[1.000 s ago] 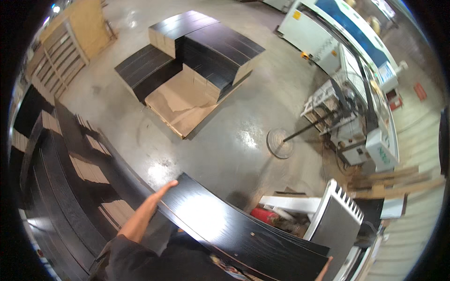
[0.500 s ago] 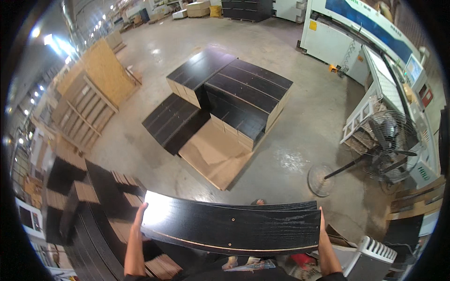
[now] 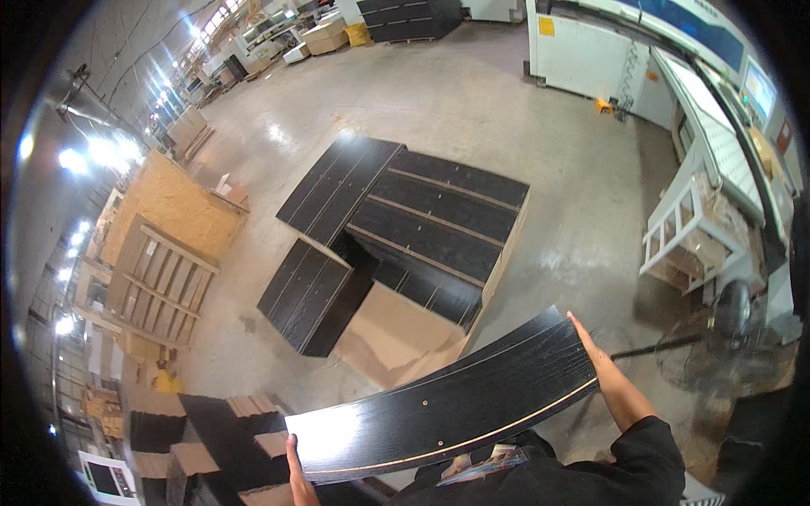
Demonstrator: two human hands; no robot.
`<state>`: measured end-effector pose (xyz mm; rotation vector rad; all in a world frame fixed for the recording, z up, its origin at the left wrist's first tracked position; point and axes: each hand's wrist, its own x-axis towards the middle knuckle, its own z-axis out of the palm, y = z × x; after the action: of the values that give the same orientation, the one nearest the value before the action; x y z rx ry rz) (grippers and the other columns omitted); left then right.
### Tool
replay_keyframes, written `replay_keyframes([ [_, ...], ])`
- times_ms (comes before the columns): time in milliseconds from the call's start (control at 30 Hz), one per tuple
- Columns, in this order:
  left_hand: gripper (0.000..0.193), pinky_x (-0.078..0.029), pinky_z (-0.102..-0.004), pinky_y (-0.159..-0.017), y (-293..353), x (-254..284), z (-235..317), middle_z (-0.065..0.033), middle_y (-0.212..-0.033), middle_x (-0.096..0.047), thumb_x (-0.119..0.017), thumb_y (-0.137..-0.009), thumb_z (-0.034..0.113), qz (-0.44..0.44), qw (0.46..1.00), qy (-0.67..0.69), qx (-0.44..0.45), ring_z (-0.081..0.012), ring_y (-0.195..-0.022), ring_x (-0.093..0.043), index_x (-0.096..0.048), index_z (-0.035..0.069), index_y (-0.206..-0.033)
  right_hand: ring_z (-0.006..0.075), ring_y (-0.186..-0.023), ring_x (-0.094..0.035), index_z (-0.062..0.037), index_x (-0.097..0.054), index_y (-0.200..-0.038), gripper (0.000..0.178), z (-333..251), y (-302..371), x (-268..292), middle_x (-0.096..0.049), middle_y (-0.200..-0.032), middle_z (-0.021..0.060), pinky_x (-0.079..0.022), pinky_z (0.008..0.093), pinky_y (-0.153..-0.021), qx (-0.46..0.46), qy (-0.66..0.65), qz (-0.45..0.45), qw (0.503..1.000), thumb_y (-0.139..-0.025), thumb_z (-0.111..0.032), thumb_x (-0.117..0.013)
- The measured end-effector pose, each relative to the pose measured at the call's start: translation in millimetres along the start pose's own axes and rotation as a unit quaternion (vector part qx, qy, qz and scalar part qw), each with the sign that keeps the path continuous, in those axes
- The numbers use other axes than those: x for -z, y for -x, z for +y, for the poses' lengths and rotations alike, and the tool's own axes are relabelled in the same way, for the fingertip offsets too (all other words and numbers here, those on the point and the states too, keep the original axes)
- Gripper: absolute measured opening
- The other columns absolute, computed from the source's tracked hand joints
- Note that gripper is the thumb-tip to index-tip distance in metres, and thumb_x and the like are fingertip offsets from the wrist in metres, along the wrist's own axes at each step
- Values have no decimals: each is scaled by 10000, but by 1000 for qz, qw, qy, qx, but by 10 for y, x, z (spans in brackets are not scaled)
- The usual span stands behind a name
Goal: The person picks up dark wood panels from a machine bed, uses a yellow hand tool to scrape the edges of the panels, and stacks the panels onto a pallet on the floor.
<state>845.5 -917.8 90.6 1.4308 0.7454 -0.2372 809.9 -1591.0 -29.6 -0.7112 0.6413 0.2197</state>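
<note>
The left hand and right hand hold a long black board tight by its ends, sideways, before the stack.

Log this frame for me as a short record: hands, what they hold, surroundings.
Left hand: on the left end of a black board
Right hand: on its right end
Board face: two small round marks, pale line along the near edge
Ahead: black stacks on the floor, brown sheet at their near side
Far left: slatted wooden frame
Far right: white machine
</note>
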Motion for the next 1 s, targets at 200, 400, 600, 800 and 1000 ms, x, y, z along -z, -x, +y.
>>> replay_keyframes([
  [200, 774, -501, -419, -897, -1286, -1352, -53, -159, -1241, -616, -658, -827, 602, -116, 987, 95, 55, -310, -1075, -607, -549, 29, -1336, 244, -1034, -645, -18, -629, -1249, 634, -1252, -877, 701, -696, -1126, 110, -497, 409, -960, 88, 64, 80, 991, -1006, -572, -438],
  [400, 780, -498, -415, -897, -1759, -2678, 122, -167, -1189, -625, -659, -805, 613, -72, 996, 30, 36, -315, -1029, -605, -571, 9, -1292, 262, -1029, -654, -10, -604, -1274, 674, -2551, -1199, 912, -673, -1175, 140, -514, 401, -942, 59, 44, 4, 997, -1011, -593, -393],
  [600, 730, -507, -416, -890, -1939, -4130, 269, -166, -1170, -649, -646, -830, 584, -120, 988, 71, 59, -305, -1003, -627, -589, 16, -1285, 262, -1039, -644, -7, -583, -1292, 680, -3686, -1855, 1769, -662, -1187, 136, -519, 402, -922, 98, 85, 2, 992, -1016, -593, -376],
  [800, 720, -515, -395, -869, -1580, -5692, 532, -148, -1145, -688, -683, -803, 588, -30, 998, 3, 48, -287, -961, -657, -627, 47, -1275, 306, -1193, -584, 38, -486, -1389, 714, -5074, -2433, 2458, -574, -1345, 173, -494, 433, -1002, 49, 26, -120, 991, -1027, -568, -380],
  [1000, 732, -520, -386, -880, -1856, -6989, 438, -153, -1127, -700, -631, -823, 633, -62, 994, 20, 90, -279, -982, -677, -636, 41, -1255, 250, -1132, -609, 6, -528, -1351, 677, -6422, -2917, 3202, -622, -1266, 134, -503, 373, -975, 96, 100, -47, 989, -1021, -569, -392],
])
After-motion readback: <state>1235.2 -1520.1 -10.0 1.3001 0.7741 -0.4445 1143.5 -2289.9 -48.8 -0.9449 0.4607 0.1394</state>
